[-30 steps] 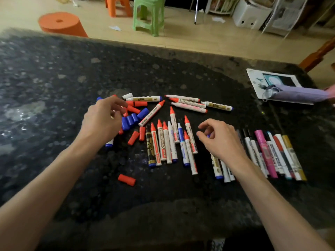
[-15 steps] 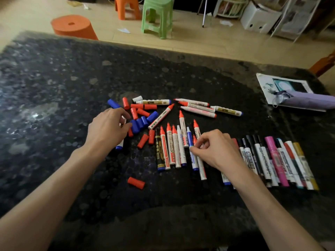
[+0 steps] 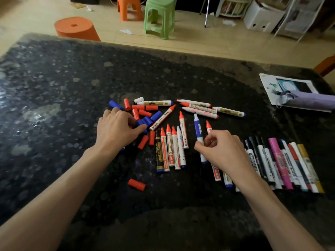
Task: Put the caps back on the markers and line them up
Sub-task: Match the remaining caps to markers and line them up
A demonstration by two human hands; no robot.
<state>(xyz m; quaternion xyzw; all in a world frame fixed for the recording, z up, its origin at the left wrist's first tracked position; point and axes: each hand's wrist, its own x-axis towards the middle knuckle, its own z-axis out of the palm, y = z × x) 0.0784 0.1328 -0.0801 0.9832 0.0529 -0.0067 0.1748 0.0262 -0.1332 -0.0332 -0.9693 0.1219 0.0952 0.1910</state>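
Loose red and blue caps [image 3: 145, 113] lie in a pile left of centre. My left hand [image 3: 116, 129] rests on the pile, its thumb and fingers pinching a blue cap [image 3: 142, 122]. A marker's blue end [image 3: 122, 149] pokes out under that wrist. My right hand [image 3: 223, 151] pinches an uncapped blue marker [image 3: 198, 131], tip pointing away. Between my hands lies a row of uncapped markers [image 3: 170, 147]. Capped markers [image 3: 281, 160] are lined up to the right of my right hand. Several more markers [image 3: 199, 107] lie crosswise behind. One red cap [image 3: 136, 184] sits alone near me.
The black stone table [image 3: 72, 87] holds a printed sheet [image 3: 268, 87] and a purple pouch [image 3: 311, 102] at the far right. On the floor beyond stand a green stool [image 3: 159, 17], an orange stool [image 3: 128, 6] and an orange round seat [image 3: 74, 28].
My right hand has taken the blue marker out of the middle row and raised it. My left hand has shifted right, its thumb now reaching the blue caps.
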